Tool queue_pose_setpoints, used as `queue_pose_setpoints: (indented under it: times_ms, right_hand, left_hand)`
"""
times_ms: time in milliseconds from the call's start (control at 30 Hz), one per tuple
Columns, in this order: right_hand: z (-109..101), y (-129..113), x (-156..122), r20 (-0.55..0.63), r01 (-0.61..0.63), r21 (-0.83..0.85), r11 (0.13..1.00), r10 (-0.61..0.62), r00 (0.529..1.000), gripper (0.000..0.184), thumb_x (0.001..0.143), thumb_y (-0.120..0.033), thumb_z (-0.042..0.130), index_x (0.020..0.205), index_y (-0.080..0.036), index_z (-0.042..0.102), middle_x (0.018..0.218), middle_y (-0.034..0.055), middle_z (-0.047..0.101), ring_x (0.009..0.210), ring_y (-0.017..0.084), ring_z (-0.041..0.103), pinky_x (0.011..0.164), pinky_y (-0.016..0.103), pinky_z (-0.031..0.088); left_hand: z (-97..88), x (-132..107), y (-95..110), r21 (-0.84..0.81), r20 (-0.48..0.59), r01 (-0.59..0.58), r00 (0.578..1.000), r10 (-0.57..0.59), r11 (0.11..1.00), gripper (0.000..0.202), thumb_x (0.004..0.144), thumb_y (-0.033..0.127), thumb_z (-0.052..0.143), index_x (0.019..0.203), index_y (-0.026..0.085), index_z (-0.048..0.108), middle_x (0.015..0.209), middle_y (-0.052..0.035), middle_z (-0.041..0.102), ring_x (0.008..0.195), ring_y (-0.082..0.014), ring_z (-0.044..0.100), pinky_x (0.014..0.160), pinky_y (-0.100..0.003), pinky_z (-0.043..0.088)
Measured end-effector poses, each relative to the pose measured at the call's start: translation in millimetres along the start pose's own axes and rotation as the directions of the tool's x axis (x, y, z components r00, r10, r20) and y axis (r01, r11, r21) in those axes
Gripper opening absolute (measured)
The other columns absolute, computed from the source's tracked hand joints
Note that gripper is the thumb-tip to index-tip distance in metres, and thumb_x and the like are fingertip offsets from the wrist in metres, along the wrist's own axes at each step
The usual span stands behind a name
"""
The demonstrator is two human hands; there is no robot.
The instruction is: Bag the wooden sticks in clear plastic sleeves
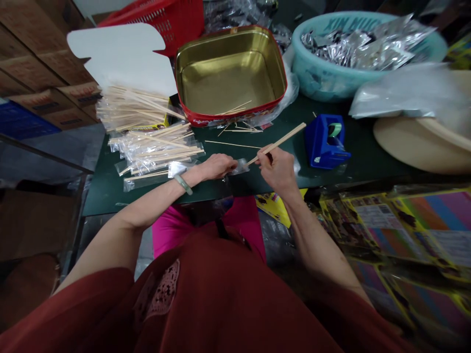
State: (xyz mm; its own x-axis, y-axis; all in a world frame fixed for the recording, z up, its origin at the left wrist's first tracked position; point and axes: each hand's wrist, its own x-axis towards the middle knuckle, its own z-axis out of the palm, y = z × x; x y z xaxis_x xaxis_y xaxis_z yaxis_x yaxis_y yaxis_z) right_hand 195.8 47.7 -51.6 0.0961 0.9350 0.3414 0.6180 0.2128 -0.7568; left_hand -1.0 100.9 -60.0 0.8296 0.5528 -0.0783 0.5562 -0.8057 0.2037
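Observation:
My right hand is closed around a small bundle of thin wooden sticks, which slants up to the right. The lower tip of the bundle meets a small clear plastic bag near the table's front edge. My left hand pinches the other end of that bag. Left of it lies a pile of bagged sticks in clear sleeves. One loose stick rests on the table just beyond my hands, and a few more lie by the tin.
Behind my hands stands a gold-lined red tin. A blue tape dispenser is at the right. Farther back are a teal basin of silvery packets and a red basket. Colourful printed packs are stacked below, right of the dark green table.

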Motion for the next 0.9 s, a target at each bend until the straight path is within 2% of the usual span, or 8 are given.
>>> queue_pose_setpoints:
  times_ms: [167,300,400,500,600,700,800,900]
  right_hand:
    - [-7,-9,-6,-0.129,-0.041,0.311,0.95,0.085,0.988,0.017,0.084,-0.034,0.059,0.08,-0.018,0.063,0.069,0.0013,0.067,0.061,0.015,0.068,0.055,0.027,0.055]
    - [-7,-19,-6,-0.098,-0.06,0.407,0.911,0.109,0.989,0.017,0.081,-0.033,0.065,0.078,-0.016,0.064,0.066,0.0002,0.066,0.059,0.014,0.067,0.053,0.025,0.055]
    - [2,-20,-6,-0.068,-0.067,0.405,0.912,0.104,0.992,0.019,0.081,-0.035,0.065,0.077,-0.017,0.065,0.066,0.0004,0.065,0.059,0.015,0.066,0.05,0.025,0.053]
    - [11,-14,-8,-0.065,0.024,0.32,0.947,-0.003,0.998,0.021,0.082,-0.037,0.063,0.076,-0.018,0.067,0.076,0.0035,0.068,0.069,0.017,0.067,0.053,0.028,0.053]
    - [18,-7,-10,-0.09,0.182,0.207,0.961,-0.167,0.982,0.02,0.083,-0.037,0.063,0.076,-0.02,0.07,0.092,0.0079,0.069,0.094,0.022,0.066,0.072,0.036,0.056]
    - [19,-3,-9,-0.102,0.269,0.169,0.948,-0.255,0.962,0.019,0.084,-0.037,0.063,0.077,-0.021,0.071,0.102,0.0095,0.069,0.109,0.025,0.061,0.092,0.043,0.052]
    - [15,-3,-7,-0.06,0.296,0.201,0.934,-0.29,0.955,0.018,0.085,-0.035,0.062,0.079,-0.021,0.071,0.101,0.0083,0.07,0.104,0.023,0.064,0.094,0.043,0.05]
    - [12,-7,-7,-0.01,0.252,0.246,0.936,-0.258,0.966,0.017,0.085,-0.031,0.059,0.08,-0.02,0.071,0.087,0.0053,0.073,0.087,0.02,0.067,0.083,0.037,0.052]
  left_hand:
    - [-8.5,-12,5,0.051,-0.143,0.007,0.99,0.001,0.999,0.023,0.09,0.013,0.043,0.086,0.015,0.065,0.086,-0.008,0.066,0.073,-0.015,0.059,0.06,-0.025,0.035]
    - [-15.7,-20,13,0.135,-0.18,-0.008,0.983,0.033,0.991,0.025,0.088,0.009,0.041,0.089,0.014,0.066,0.083,-0.0071,0.065,0.069,-0.0143,0.056,0.058,-0.026,0.033]
    - [-15.8,-22,18,0.203,-0.194,-0.03,0.979,0.071,0.979,0.024,0.088,0.008,0.043,0.092,0.014,0.065,0.079,-0.0056,0.063,0.067,-0.0134,0.054,0.056,-0.026,0.03]
    - [-12.6,-23,20,0.266,-0.246,-0.043,0.963,0.111,0.963,0.025,0.089,0.008,0.041,0.092,0.013,0.064,0.077,-0.0056,0.062,0.067,-0.0132,0.054,0.055,-0.025,0.03]
    - [-9.6,-25,21,0.322,-0.306,-0.048,0.94,0.152,0.945,0.026,0.09,0.008,0.038,0.09,0.013,0.064,0.075,-0.0053,0.061,0.069,-0.0133,0.055,0.055,-0.024,0.032]
    - [-7.7,-26,23,0.376,-0.348,-0.014,0.924,0.155,0.926,0.027,0.092,0.01,0.036,0.09,0.014,0.063,0.074,-0.0047,0.06,0.069,-0.0131,0.055,0.055,-0.024,0.034]
    - [-6.0,-27,24,0.364,-0.395,0.014,0.908,0.141,0.931,0.028,0.094,0.011,0.035,0.09,0.015,0.062,0.073,-0.0042,0.059,0.07,-0.0127,0.054,0.056,-0.023,0.036]
    - [-2.8,-25,22,0.31,-0.444,0.001,0.885,0.144,0.951,0.029,0.097,0.015,0.034,0.088,0.015,0.062,0.074,-0.0052,0.059,0.071,-0.0139,0.054,0.059,-0.025,0.037]
